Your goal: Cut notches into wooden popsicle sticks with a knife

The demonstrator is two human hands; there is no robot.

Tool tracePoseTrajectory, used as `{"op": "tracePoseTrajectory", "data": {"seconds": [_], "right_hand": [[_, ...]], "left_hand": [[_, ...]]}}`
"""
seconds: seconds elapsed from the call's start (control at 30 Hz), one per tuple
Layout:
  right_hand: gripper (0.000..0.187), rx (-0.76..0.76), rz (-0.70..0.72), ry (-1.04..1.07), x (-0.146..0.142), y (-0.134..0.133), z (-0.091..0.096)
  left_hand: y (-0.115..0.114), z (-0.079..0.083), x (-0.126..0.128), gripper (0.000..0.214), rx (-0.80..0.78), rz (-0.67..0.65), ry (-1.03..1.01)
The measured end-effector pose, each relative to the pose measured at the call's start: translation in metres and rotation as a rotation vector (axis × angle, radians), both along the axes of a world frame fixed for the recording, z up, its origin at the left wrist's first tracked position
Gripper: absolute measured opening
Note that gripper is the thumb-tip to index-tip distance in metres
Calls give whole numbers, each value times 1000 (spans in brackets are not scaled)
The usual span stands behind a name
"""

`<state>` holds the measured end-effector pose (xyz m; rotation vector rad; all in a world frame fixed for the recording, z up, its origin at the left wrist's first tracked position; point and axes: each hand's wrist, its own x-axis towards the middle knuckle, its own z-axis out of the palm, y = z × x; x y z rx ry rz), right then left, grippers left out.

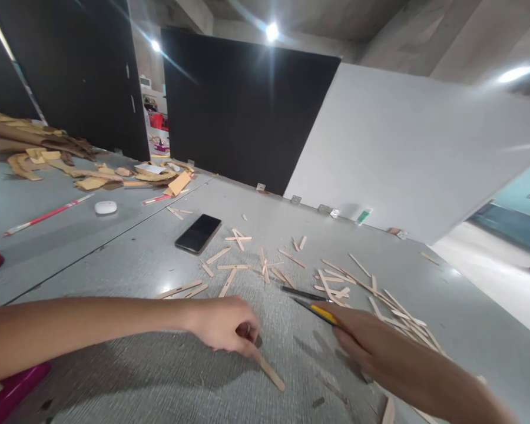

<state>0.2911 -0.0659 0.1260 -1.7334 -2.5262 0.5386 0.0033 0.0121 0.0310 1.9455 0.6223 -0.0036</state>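
Note:
My left hand [225,325] is closed, its thumb and fingers on one end of a wooden craft stick [272,376]. The stick's free end points down to the right, low over the grey tabletop [194,383]. In my right hand [357,337] is a yellow and black utility knife [323,313], its tip pointing left. Just beyond the knife lies a slim dark tool [304,293] whose kind I cannot make out. Loose craft sticks [397,315] are heaped by my right wrist. Beyond my hands, several sticks lie crossed in small groups, such as one star-like cluster [264,266].
A black phone [198,234] and a white earbud case [105,207] lie farther back. Torn brown paper scraps [97,174] cover the back left. A red and white strip [48,215] lies at left, a magenta object [17,391] at lower left. Black and white panels line the rear edge.

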Motion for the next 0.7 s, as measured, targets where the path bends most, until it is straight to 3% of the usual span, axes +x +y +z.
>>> {"op": "tracePoseTrajectory", "data": {"seconds": [0.13, 0.23, 0.37, 0.47, 0.53, 0.63, 0.7], "right_hand": [[39, -76, -8, -46, 2, -11, -4], [39, -112, 26, -62, -9, -18, -12], [47, -63, 41, 10, -21, -19, -22], [46, 27, 60, 12, -14, -17, -30], [44, 62, 86, -16, -6, -18, -34], [43, 146, 144, -3, -1, -20, -37], [43, 147, 184, 47, -3, -22, -38]], "left_hand": [[2, 3, -4, 29, 106, 4, 21], [-3, 12, -8, 31, 340, 67, 12], [-34, 15, -9, 22, 615, 203, 26], [-69, -3, -3, 42, 894, 202, 67], [-87, -22, 1, 62, 1003, 101, 35], [-97, -46, 5, 69, 1064, 21, 30], [-97, -51, 7, 70, 1019, 1, 33]]}}
